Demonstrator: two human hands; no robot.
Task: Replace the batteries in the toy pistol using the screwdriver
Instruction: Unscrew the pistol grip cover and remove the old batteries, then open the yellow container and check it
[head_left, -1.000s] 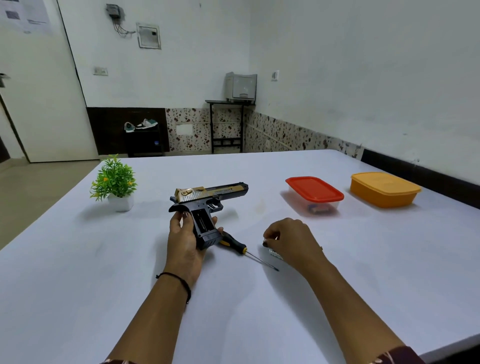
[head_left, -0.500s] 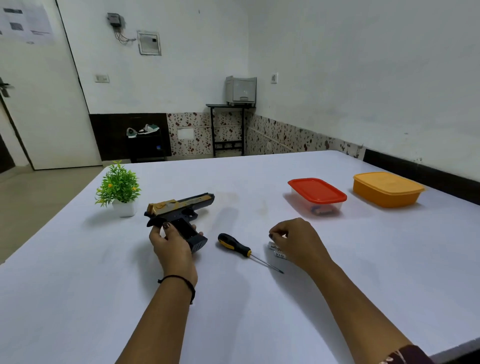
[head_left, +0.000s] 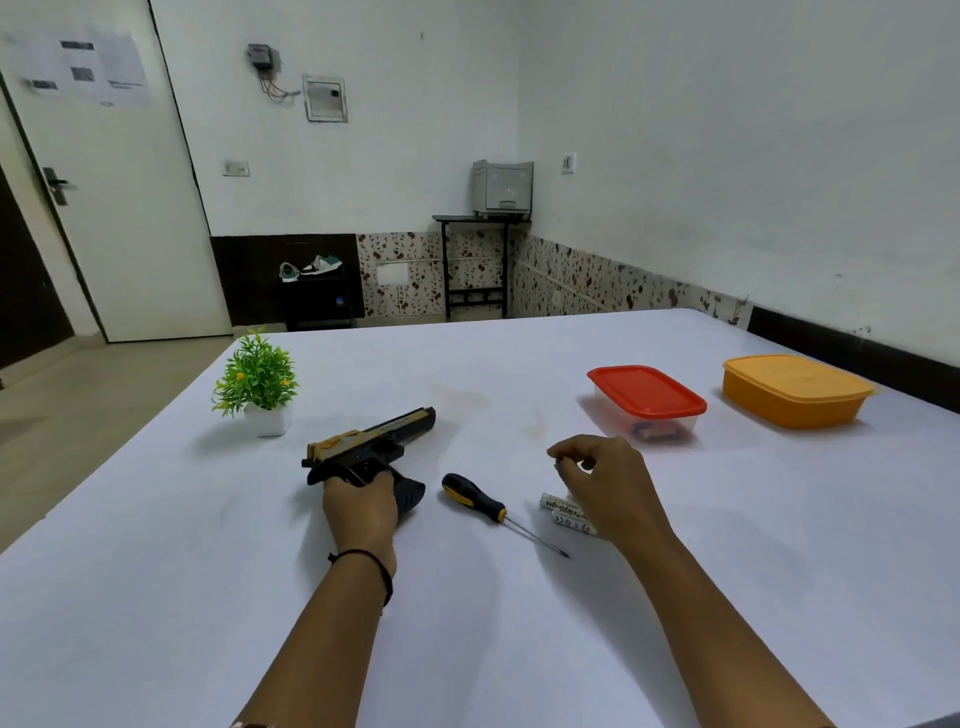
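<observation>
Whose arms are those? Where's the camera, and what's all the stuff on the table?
Those arms belong to a person, no robot. The camera sits on their head, looking down. The left hand holds the toy pistol by its handle, lying on the white table. Beside it lie a screwdriver and white batteries. The right hand hovers over the batteries, fingers curled; whether it holds anything tiny, I cannot tell. Farther back stand a little plant, a red-lidded box and an orange box.

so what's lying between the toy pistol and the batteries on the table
The screwdriver lies there, as the head view shows, with its black-and-yellow handle nearer the toy pistol and its thin shaft nearer the batteries.
</observation>
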